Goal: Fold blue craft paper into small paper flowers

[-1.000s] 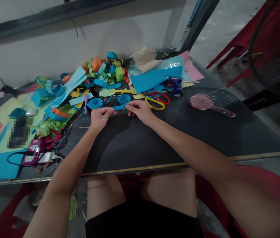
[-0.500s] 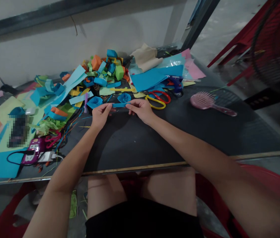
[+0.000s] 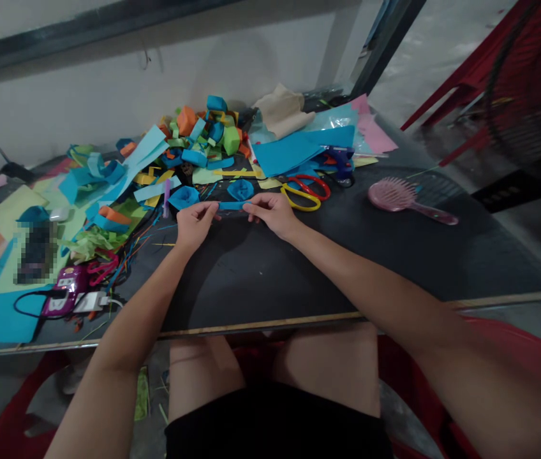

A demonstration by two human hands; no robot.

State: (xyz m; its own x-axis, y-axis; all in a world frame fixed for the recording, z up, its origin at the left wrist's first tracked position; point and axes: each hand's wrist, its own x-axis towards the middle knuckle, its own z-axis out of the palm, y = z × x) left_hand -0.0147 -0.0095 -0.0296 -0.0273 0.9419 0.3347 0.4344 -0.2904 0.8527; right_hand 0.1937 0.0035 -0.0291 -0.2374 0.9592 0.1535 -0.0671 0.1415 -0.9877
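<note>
A narrow blue paper strip [image 3: 231, 206] is stretched level between my two hands, low over the dark table. My left hand [image 3: 196, 223] pinches its left end with thumb and forefinger. At the other end, my right hand [image 3: 270, 212] grips it the same way. Just behind the strip lie two folded blue paper pieces, one blue piece [image 3: 184, 197] by my left fingers and a rounder blue piece [image 3: 240, 189] near my right fingers. Scissors with yellow and red handles [image 3: 305, 203] rest right beside my right hand.
Colourful paper shapes [image 3: 203, 137] pile up against the wall. Blue sheets [image 3: 294, 150] and a dark blue glue gun [image 3: 340, 162] lie at the back right. A pink hairbrush [image 3: 397, 194] is further right. At left are a purple power strip [image 3: 67, 290] and pink-handled scissors [image 3: 103, 268].
The strip has turned slightly, its flat face showing a little more, and it sits marginally lower. Both hands keep their pinch in nearly the same place.
</note>
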